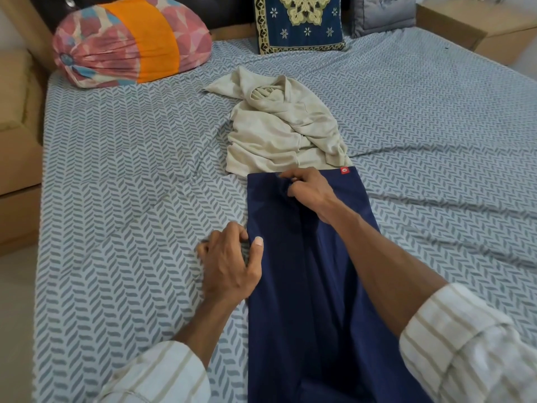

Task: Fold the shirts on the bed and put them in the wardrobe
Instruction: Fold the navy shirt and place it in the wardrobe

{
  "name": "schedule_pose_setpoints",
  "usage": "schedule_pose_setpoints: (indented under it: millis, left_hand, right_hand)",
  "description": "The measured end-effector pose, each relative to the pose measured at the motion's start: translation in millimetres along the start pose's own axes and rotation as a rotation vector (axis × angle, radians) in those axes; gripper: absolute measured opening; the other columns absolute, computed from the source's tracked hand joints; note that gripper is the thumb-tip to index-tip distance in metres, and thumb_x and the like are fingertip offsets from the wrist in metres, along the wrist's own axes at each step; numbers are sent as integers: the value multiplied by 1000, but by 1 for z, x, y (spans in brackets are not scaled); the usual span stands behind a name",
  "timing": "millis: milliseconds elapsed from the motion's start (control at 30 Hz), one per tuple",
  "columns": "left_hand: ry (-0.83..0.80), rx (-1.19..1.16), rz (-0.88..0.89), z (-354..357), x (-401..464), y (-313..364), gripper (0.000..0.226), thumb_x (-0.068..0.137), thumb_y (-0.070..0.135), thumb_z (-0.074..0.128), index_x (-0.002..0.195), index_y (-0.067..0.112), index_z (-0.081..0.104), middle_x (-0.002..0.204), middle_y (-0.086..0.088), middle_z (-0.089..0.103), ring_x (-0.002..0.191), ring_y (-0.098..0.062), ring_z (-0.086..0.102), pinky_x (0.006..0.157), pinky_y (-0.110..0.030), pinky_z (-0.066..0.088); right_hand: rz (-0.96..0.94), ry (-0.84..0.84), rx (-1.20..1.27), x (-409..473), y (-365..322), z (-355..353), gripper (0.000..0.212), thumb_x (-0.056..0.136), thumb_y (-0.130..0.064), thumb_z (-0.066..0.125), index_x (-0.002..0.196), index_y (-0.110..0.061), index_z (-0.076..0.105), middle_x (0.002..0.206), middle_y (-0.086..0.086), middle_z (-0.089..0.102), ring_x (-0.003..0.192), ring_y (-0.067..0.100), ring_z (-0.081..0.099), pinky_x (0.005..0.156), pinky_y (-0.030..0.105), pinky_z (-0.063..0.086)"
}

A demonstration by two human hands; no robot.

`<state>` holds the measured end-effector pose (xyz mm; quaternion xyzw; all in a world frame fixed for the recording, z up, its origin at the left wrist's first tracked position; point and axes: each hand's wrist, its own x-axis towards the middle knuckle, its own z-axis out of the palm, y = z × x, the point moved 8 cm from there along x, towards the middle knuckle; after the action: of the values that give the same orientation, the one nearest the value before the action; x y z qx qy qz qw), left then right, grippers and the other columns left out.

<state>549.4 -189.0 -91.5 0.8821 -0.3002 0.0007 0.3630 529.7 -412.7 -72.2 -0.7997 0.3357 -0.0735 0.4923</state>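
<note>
A navy blue shirt (305, 301) lies flat in a long narrow strip on the bed (130, 199), running from the near edge toward the middle, with a small red tag at its far right corner. My left hand (229, 263) pinches the shirt's left edge about midway along. My right hand (308, 189) grips a fold of the fabric near the far end. Just beyond the blue shirt lies a crumpled beige shirt (282, 126), unfolded, its near edge touching the blue one. No wardrobe is in view.
A pink and orange bolster (130, 42) sits at the bed's far left. A blue patterned cushion (299, 21) and a grey cushion (383, 13) lean at the headboard. Wooden side units (17, 141) flank the bed.
</note>
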Motion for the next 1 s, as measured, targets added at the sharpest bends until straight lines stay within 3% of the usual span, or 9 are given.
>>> schedule_pose_setpoints:
  millis: [100,200,333,467,567,667,767,867,1000]
  left_hand:
    - [-1,-1,0,0,0,1,25,88,52,41,88,27,43,72,16,46,83,-12,49,94,-37,28]
    - [9,1,2,-1,0,0,26,87,52,40,87,26,44,70,17,44,81,-12,49,94,-40,30]
    - [6,-1,7,-1,-1,2,26,88,51,41,87,25,45,70,20,41,80,-13,48,93,-42,32]
    - [19,5,14,-2,-1,3,25,88,49,42,87,25,45,71,22,38,80,-13,48,93,-44,33]
    - [22,16,11,-1,-1,3,27,87,51,41,89,24,46,73,20,41,81,-13,49,93,-44,33]
    - [15,28,2,0,0,2,30,87,54,39,92,26,47,76,19,44,84,-14,50,95,-44,32]
    - [10,64,-7,1,4,2,31,88,57,38,93,28,48,81,17,50,90,-15,51,96,-42,29]
    - [22,120,-26,3,17,4,40,86,60,36,95,26,54,81,15,51,94,-20,54,94,-42,28]
    - [16,162,-99,9,50,-3,43,86,63,41,98,26,59,88,7,60,103,-26,54,98,-47,30]
  right_hand:
    - [10,96,9,5,6,-8,21,86,-10,57,94,-26,69,82,-10,64,79,5,58,62,17,43]
    - [34,173,25,12,11,-18,15,90,-16,56,96,-27,64,80,-6,66,79,12,61,65,24,46]
    - [66,272,18,21,11,-31,19,85,-14,53,87,-31,60,81,-2,67,85,22,66,66,28,49]
    - [100,302,-100,23,15,-38,25,86,-12,55,107,-26,57,97,2,64,91,22,61,73,33,52]
    - [54,290,-145,22,17,-41,27,86,-17,61,112,-23,56,95,2,67,90,21,63,74,34,52]
    - [3,434,-185,9,21,-72,29,87,-17,57,116,-21,60,98,-2,66,95,22,63,80,33,50]
    - [140,561,-319,-5,52,-114,37,84,-38,62,118,-22,60,114,5,64,112,29,59,94,39,46]
    - [282,455,-204,-10,86,-125,50,72,-51,74,111,-23,63,102,-3,64,109,25,63,100,45,47]
    - [269,302,-59,3,96,-122,31,70,-39,82,86,-17,68,87,-4,70,81,15,67,76,29,54]
